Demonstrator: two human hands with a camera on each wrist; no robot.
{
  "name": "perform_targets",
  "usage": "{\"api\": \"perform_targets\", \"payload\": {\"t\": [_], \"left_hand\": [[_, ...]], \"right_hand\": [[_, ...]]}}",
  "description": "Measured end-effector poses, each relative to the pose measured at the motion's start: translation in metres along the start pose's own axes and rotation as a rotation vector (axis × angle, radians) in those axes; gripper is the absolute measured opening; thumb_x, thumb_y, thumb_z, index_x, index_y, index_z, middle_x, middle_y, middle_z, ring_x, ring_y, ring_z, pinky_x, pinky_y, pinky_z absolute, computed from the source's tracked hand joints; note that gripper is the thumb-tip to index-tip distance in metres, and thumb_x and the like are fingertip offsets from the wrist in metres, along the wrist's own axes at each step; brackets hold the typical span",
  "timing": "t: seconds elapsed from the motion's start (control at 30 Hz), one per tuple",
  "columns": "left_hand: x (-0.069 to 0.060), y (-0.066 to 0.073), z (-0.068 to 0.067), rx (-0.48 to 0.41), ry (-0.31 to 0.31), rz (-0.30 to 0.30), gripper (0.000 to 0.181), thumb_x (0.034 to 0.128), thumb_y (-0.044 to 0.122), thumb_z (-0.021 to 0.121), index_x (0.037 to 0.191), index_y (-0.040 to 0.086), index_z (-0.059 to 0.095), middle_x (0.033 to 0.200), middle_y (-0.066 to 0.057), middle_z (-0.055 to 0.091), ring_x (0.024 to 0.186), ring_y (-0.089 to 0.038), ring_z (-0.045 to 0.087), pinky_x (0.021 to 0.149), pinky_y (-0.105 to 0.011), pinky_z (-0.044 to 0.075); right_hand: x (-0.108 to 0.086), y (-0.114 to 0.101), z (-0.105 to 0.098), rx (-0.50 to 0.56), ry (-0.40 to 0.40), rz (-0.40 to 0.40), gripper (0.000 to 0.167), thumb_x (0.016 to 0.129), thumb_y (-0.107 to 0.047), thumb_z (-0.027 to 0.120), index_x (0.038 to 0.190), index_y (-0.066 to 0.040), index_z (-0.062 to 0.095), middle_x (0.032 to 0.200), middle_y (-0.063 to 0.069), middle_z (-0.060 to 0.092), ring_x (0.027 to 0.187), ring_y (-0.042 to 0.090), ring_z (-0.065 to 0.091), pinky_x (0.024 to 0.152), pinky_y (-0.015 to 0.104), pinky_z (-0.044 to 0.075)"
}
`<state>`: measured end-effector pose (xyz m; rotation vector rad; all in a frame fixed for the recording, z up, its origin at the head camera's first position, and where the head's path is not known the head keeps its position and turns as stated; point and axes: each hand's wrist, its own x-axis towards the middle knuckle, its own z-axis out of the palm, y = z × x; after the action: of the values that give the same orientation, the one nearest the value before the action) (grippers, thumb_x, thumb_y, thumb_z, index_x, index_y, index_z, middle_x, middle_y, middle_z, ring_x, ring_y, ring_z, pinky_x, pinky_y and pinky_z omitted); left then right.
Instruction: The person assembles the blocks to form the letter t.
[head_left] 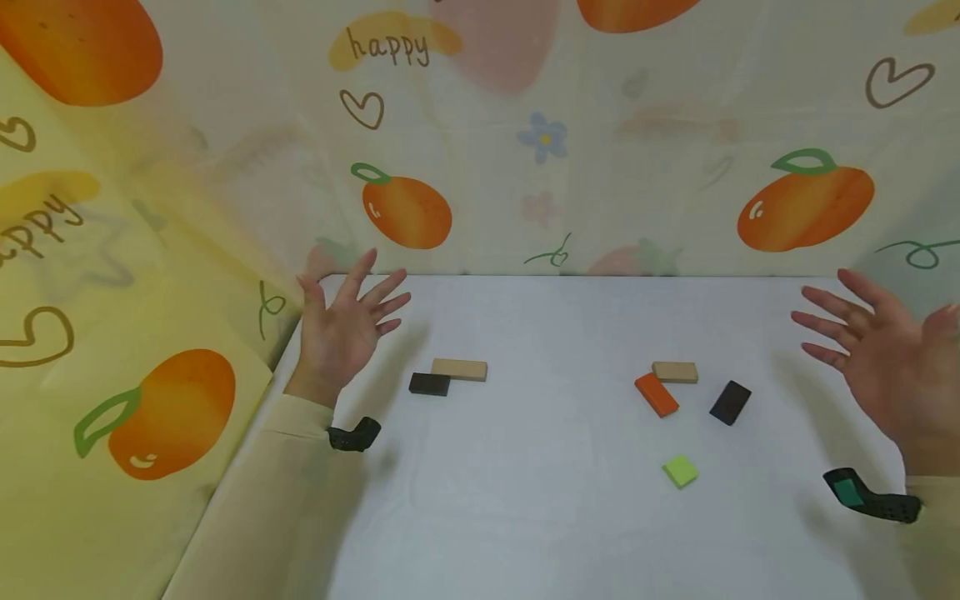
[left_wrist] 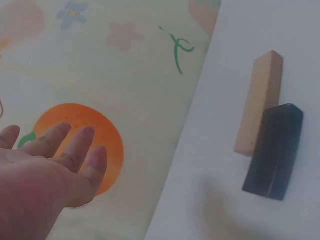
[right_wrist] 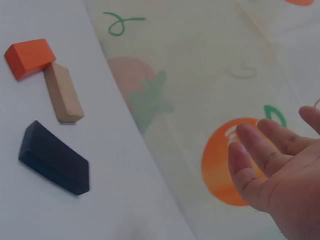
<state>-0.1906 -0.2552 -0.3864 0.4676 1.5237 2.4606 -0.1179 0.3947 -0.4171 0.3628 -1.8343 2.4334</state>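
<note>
My left hand (head_left: pixel 341 329) is raised over the left side of the white table, fingers spread and palm showing, holding nothing. Nearest to it lie a black block (head_left: pixel 429 384) and a natural wood block (head_left: pixel 460 369), which touch in the left wrist view. On the right, my right hand (head_left: pixel 888 367) is held up with spread fingers and nothing in it. Left of it lie a black block (head_left: pixel 731 402), an orange block (head_left: pixel 657 394) and a second wood block (head_left: pixel 675 372); the orange one meets the wood one at a corner. Closer to me is a light green square piece (head_left: pixel 680 471).
A white table (head_left: pixel 540 517) bears all the pieces. Behind it hangs a curtain (head_left: pixel 480 167) printed with oranges, hearts and flowers, and a yellowish side sheet (head_left: pixel 45 517) borders the left edge. Both wrists wear a black band with a device (head_left: pixel 873 497).
</note>
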Motion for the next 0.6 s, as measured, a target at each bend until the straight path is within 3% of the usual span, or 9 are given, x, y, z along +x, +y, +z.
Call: {"api": "perform_targets", "payload": {"t": [0.17, 0.27, 0.47, 0.6], "left_hand": [[-0.001, -0.023, -0.002, -0.007, 0.038, -0.025, 0.11, 0.0903, 0.097, 0.037, 0.176, 0.03, 0.02, 0.176, -0.029, 0.018, 0.156, -0.044, 0.025, 0.118, -0.061, 0.0], [-0.003, -0.041, -0.005, 0.014, 0.057, -0.049, 0.107, 0.0932, 0.095, 0.03, 0.176, 0.029, 0.019, 0.175, -0.029, 0.021, 0.156, -0.046, 0.023, 0.118, -0.065, -0.004], [-0.007, -0.071, -0.01, 0.105, 0.093, -0.119, 0.104, 0.0973, 0.091, 0.02, 0.177, 0.024, 0.018, 0.172, -0.032, 0.027, 0.155, -0.057, 0.02, 0.106, -0.051, 0.018], [-0.012, -0.087, -0.01, 0.183, 0.129, -0.135, 0.101, 0.1017, 0.086, 0.019, 0.177, 0.019, 0.018, 0.167, -0.033, 0.036, 0.152, -0.055, 0.032, 0.105, -0.048, 0.024]], "right_hand": [[-0.012, 0.017, 0.007, 0.031, 0.058, 0.025, 0.084, 0.108, -0.071, 0.043, 0.173, -0.02, 0.03, 0.168, 0.011, 0.043, 0.145, 0.029, 0.049, 0.104, 0.036, 0.05], [-0.02, 0.032, 0.01, 0.037, 0.096, 0.061, 0.077, 0.11, -0.066, 0.044, 0.173, -0.023, 0.03, 0.166, 0.008, 0.045, 0.145, 0.027, 0.046, 0.102, 0.034, 0.05], [-0.035, 0.055, 0.025, -0.008, 0.128, 0.066, 0.06, 0.118, -0.046, 0.036, 0.172, -0.02, 0.033, 0.161, 0.006, 0.051, 0.143, 0.026, 0.046, 0.1, 0.031, 0.05], [-0.043, 0.066, 0.033, -0.014, 0.139, 0.086, 0.052, 0.119, -0.04, 0.036, 0.167, -0.02, 0.041, 0.156, 0.004, 0.057, 0.137, 0.023, 0.051, 0.095, 0.03, 0.048]]}}
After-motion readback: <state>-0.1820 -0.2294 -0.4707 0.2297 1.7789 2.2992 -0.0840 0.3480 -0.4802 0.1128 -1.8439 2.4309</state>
